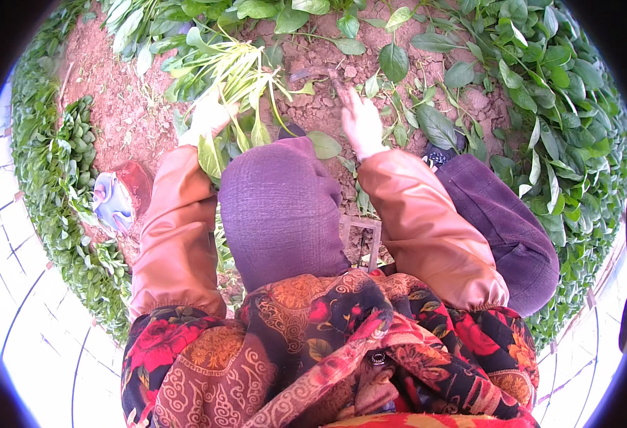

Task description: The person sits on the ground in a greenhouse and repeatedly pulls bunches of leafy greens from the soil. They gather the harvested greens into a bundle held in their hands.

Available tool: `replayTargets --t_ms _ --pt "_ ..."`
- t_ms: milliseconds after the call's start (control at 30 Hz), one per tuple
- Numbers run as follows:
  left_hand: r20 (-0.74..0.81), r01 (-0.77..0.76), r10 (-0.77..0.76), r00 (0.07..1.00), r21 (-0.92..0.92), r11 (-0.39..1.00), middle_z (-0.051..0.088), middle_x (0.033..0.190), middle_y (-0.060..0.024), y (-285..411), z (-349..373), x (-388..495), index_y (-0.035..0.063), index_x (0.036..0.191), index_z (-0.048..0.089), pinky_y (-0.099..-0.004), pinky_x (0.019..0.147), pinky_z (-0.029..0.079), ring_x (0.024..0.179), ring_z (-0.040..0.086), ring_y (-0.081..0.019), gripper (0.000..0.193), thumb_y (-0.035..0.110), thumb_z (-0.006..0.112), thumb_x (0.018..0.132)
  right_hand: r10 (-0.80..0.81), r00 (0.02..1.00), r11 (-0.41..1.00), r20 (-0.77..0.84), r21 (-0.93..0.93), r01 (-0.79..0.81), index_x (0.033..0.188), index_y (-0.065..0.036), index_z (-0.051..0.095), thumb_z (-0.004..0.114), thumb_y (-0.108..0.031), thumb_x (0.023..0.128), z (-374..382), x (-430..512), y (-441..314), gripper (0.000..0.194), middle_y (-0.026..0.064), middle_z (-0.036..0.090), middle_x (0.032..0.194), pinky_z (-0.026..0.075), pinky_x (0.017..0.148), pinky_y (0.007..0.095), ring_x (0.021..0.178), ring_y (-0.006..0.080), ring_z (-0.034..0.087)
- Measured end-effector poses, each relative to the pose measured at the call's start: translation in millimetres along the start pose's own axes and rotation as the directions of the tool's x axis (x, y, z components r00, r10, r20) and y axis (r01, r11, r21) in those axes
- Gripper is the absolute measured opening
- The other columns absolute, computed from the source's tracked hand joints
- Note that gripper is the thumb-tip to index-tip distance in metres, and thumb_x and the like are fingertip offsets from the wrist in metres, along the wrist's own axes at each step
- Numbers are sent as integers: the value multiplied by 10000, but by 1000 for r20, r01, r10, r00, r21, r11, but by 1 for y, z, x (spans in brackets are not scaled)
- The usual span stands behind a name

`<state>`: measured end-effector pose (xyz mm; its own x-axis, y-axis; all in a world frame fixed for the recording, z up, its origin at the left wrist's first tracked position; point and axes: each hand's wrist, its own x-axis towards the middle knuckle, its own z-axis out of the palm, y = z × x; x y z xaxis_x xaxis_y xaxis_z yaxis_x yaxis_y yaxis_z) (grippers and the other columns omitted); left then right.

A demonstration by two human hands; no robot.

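My left hand [211, 113] is closed around a bunch of cut spinach [241, 67], its pale stems fanned up and to the right. A few loose leaves droop from the bunch beside my knee. In my right hand [361, 119] is the wooden handle of a small sickle [337, 81]. The sickle's curved blade [309, 73] points left, just above the reddish soil, apart from the bunch. Spinach plants with broad leaves [393, 61] grow close to the right of the tool.
Dense spinach [554, 91] lines the right side, and another green row [40, 176] curves along the left. Cracked bare soil [115, 101] lies left of my arm, with a red and bluish-white object [120, 195] on it. A small frame [364, 224] stands between my legs.
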<state>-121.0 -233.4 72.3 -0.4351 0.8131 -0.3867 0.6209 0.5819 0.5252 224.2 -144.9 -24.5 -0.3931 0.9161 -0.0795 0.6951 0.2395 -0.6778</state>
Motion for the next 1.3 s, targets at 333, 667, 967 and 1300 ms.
replayTargets --t_ms 333,667,967,1300 --pt "-21 38 -37 999 93 995 635 1357 -218 14 6 -12 41 1478 526 -364 1112 441 1282 604 -319 830 345 798 756 -120 741 466 661 697 -545 1654 -64 155 783 -526 869 35 164 -123 1106 168 579 1467 324 1189 418 1416 292 468" --pt "59 -154 150 987 77 985 681 1218 -207 27 12 -11 65 1323 644 -407 1002 502 1179 640 -350 587 329 714 803 -301 589 486 750 652 -581 1483 -83 546 695 -61 936 62 189 -138 567 119 713 1259 524 1037 338 1131 192 685" --pt "-45 -361 376 926 -402 841 674 1247 -134 11 51 -1 92 1268 675 -377 1056 452 1187 620 -283 513 316 718 808 -282 675 526 682 698 -486 1377 -33 574 693 -220 962 -58 140 -131 471 96 682 1248 547 959 353 1111 204 672" --pt "-104 -625 622 776 -260 736 698 1291 -95 197 -60 -27 67 1385 615 -327 1027 497 1201 628 -176 572 143 789 846 -106 773 885 626 414 -215 1334 -132 634 526 -640 1001 -289 147 -209 616 105 674 1290 518 761 286 1019 192 675"
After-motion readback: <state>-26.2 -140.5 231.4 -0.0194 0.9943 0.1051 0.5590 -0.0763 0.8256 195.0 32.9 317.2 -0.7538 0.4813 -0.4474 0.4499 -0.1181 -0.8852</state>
